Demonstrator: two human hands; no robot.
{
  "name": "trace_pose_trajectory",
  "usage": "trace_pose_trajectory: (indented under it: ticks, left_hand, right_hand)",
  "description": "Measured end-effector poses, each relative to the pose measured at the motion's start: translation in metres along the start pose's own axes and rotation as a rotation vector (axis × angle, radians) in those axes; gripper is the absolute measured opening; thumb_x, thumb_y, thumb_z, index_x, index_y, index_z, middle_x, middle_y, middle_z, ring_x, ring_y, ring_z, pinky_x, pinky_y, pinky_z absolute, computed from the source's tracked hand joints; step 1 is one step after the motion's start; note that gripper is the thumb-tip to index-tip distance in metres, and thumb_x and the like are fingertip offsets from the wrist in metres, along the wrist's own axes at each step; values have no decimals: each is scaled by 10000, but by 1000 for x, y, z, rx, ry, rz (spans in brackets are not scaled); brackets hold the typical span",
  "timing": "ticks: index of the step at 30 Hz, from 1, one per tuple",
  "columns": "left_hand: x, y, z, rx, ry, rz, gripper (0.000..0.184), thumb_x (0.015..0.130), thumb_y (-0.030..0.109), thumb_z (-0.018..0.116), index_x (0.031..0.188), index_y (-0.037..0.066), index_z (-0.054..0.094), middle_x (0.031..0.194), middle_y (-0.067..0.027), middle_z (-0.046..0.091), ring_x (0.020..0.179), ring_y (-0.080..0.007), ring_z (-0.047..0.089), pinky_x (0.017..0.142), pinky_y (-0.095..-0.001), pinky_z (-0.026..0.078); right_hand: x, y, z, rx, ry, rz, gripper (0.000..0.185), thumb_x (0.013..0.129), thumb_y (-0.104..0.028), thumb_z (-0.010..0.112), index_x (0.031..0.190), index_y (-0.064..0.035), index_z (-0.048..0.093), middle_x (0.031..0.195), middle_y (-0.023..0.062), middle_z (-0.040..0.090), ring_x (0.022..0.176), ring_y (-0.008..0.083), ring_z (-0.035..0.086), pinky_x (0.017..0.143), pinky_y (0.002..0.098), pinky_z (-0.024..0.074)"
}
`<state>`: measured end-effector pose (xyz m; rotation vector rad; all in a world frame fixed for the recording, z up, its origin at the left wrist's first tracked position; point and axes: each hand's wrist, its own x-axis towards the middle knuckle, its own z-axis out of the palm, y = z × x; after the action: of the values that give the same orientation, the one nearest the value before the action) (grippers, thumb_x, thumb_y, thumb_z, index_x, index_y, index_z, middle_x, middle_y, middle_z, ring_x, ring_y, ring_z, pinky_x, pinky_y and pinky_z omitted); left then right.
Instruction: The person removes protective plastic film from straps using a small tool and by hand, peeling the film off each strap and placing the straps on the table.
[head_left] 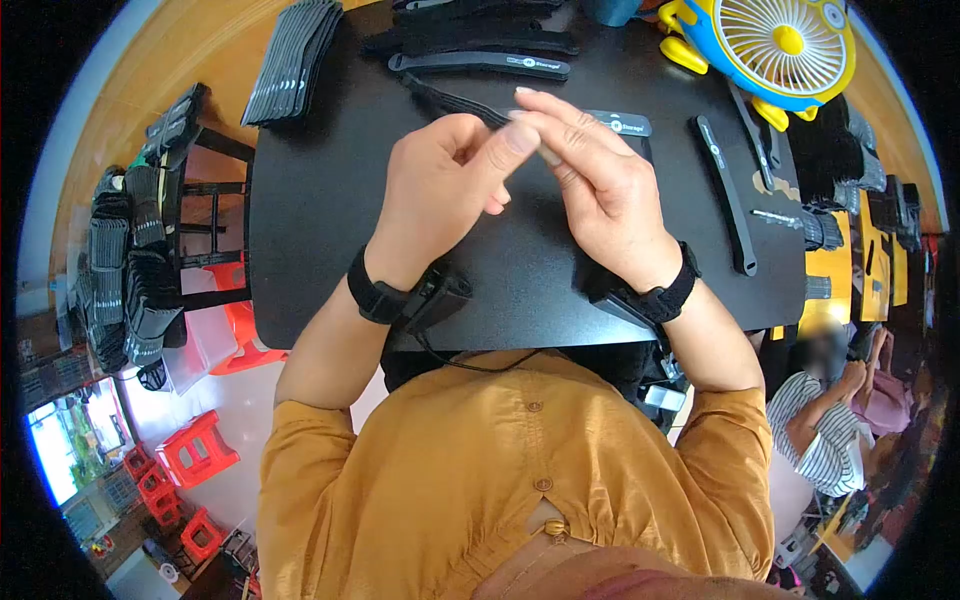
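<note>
Above the middle of the black table, my left hand and my right hand meet at the fingertips. A black strap runs into the pinch from the upper left; the fingers cover its near end. My left hand is curled closed, thumb pressed forward. The fingers of my right hand are held together over the left thumb tip, pinching at the same spot. Behind the right hand, a grey strap end with a white label shows; whether it joins the held strap cannot be seen. Another labelled strap lies just beyond.
A stack of grey straps stands at the table's back left. Further straps lie at the right, below a yellow and blue fan. Strap bundles hang over a rack at left. Another person sits at far right.
</note>
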<state>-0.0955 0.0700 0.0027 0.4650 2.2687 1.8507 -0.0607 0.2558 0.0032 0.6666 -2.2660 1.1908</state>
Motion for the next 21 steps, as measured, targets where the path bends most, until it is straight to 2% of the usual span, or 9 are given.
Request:
trace_pose_trajectory:
  ticks: [8, 11, 13, 14, 16, 17, 19, 20, 21]
  left_hand:
    - [2, 1, 4, -132, -94, 188, 273, 1002, 213, 575, 815, 15, 603, 672, -34, 629, 567, -86, 619, 523, -204, 482]
    - [3, -4, 0, -154, -154, 240, 247, 1013, 172, 542, 838, 11, 607, 689, -42, 633, 564, -88, 614, 522, -205, 477]
    - [2, -4, 0, -182, -188, 261, 240, 1014, 163, 536, 845, 9, 610, 692, -45, 632, 561, -86, 609, 518, -206, 473]
    - [1, -3, 0, -214, -196, 265, 240, 1015, 162, 533, 846, 10, 612, 692, -43, 631, 559, -85, 605, 514, -208, 469]
    - [-1, -1, 1, -247, -204, 270, 241, 1015, 161, 530, 847, 11, 615, 692, -42, 630, 556, -84, 600, 510, -209, 465]
    - [-3, 0, 2, -271, -196, 266, 247, 1014, 164, 531, 837, 13, 616, 691, -40, 626, 553, -84, 597, 508, -208, 462]
    - [-6, 0, 4, -295, -189, 262, 254, 1013, 166, 533, 827, 15, 617, 691, -38, 623, 550, -85, 593, 505, -207, 459]
    - [-7, 1, 4, -270, -206, 261, 262, 1012, 171, 535, 819, 15, 619, 690, -36, 620, 550, -84, 593, 504, -207, 458]
    - [-7, 1, 5, -245, -223, 260, 269, 1011, 175, 537, 810, 16, 620, 689, -35, 618, 550, -84, 592, 504, -206, 457]
  right_hand:
    - [1, 0, -2, 123, 16, -47, 382, 851, 113, 545, 1183, -30, 665, 1219, 165, 659, 1122, 315, 648, 933, 360, 538]
    - [-2, -1, -3, 177, -4, 42, 336, 885, 83, 556, 1188, -18, 662, 1220, 172, 660, 1146, 315, 639, 939, 355, 532]
    - [-4, -2, -3, 287, 24, 142, 288, 924, 33, 575, 1193, -21, 665, 1206, 141, 673, 963, 236, 700, 798, 289, 563]
    - [-4, -6, -4, 285, 24, 141, 288, 924, 33, 575, 1193, -21, 665, 1206, 141, 673, 963, 236, 700, 798, 289, 563]
    - [-3, -14, -6, 538, 41, 363, 274, 955, -18, 585, 1215, -41, 668, 1088, 80, 695, 707, 118, 647, 609, 215, 515]
    - [-3, -13, -7, 538, 41, 361, 274, 955, -18, 585, 1215, -41, 668, 1088, 80, 695, 707, 118, 647, 609, 215, 515]
    - [-4, -12, -8, 618, 101, 433, 290, 1005, -143, 562, 1279, -91, 642, 798, 46, 662, 560, 57, 535, 454, 178, 362]
    - [-2, -13, -9, 629, 147, 489, 305, 1016, -187, 551, 1297, -96, 627, 646, -9, 567, 529, 45, 496, 439, 170, 305]
    - [1, -8, -17, 654, 151, 570, 309, 1024, -201, 538, 1303, -95, 621, 656, -13, 566, 514, 40, 468, 438, 170, 303]
